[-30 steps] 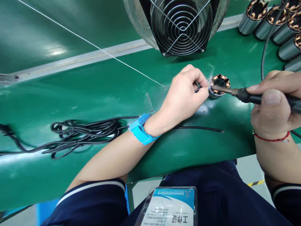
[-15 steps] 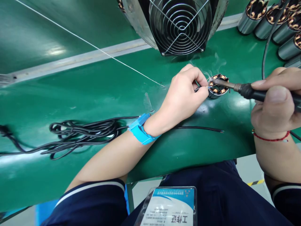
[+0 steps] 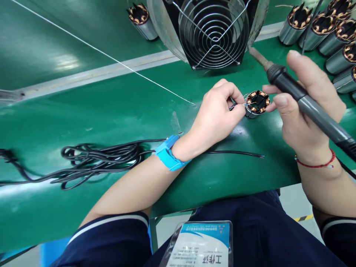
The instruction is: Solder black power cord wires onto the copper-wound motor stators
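My left hand (image 3: 218, 111) is closed in a pinch on a thin wire (image 3: 231, 107) at the left rim of a motor stator (image 3: 257, 104). The stator stands upright on the green bench, with copper coils round its dark centre. In my right hand (image 3: 307, 122) is a soldering iron (image 3: 319, 114), its tip pointing up and left, clear of the stator. Fingertips of that hand reach the stator's right side; whether they press on it I cannot tell. Black cable (image 3: 105, 157) lies bundled by my left forearm, and a stripped cable end (image 3: 239, 152) shows beyond the wrist.
A fan with a wire guard (image 3: 215, 40) stands behind the stator. Several stators (image 3: 319, 29) are grouped at the back right, and another stator (image 3: 143, 22) sits left of the fan. A thin pale strand (image 3: 111, 57) slants down to the bench (image 3: 139, 111).
The soldering iron has lifted off the stator, its tip now up near the fan. My right hand has come left, fingers beside the stator. Smoke has gone; my left hand keeps its pinch.
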A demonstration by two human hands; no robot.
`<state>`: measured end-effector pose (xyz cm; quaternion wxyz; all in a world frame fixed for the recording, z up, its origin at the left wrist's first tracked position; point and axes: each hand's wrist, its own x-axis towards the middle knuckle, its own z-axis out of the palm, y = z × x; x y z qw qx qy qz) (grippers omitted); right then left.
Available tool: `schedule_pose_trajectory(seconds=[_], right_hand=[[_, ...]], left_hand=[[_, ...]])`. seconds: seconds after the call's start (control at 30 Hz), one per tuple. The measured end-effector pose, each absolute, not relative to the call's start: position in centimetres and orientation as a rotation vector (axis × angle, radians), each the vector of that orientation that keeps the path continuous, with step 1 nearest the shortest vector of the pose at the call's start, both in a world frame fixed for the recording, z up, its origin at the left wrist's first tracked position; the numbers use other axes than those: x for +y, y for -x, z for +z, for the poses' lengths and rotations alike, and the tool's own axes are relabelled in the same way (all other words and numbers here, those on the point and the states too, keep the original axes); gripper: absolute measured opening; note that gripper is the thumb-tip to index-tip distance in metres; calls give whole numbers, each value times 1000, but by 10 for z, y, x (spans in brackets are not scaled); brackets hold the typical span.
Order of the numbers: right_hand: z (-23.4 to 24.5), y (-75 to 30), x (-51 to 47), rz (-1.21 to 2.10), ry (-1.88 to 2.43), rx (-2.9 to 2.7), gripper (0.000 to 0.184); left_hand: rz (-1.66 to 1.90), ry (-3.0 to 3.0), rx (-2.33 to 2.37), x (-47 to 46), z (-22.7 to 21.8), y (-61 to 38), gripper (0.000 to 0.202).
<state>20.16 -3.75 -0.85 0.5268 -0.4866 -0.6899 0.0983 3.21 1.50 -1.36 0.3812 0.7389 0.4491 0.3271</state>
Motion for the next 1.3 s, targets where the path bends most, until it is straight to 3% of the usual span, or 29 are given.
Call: schedule_pose_trajectory(seconds=[0.2, 0.33, 0.73, 1.0, 1.3], right_hand=[[-4, -199, -40, 318, 1382, -1758, 34], [-5, -200, -37, 278, 1377, -1854, 43], [-6, -196, -40, 281, 1404, -1863, 34], [-22, -202, -27, 401, 1374, -1989, 60], [-15, -201, -30, 406, 1430, -2080, 49]], left_hand=[[832, -1887, 1172, 14, -12, -33, 14], [822, -1886, 1173, 14, -10, -33, 16], [824, -1870, 1118, 19, -13, -29, 15], [405, -1554, 932, 42, -3, -12, 18], [507, -1312, 1091, 37, -5, -23, 13]])
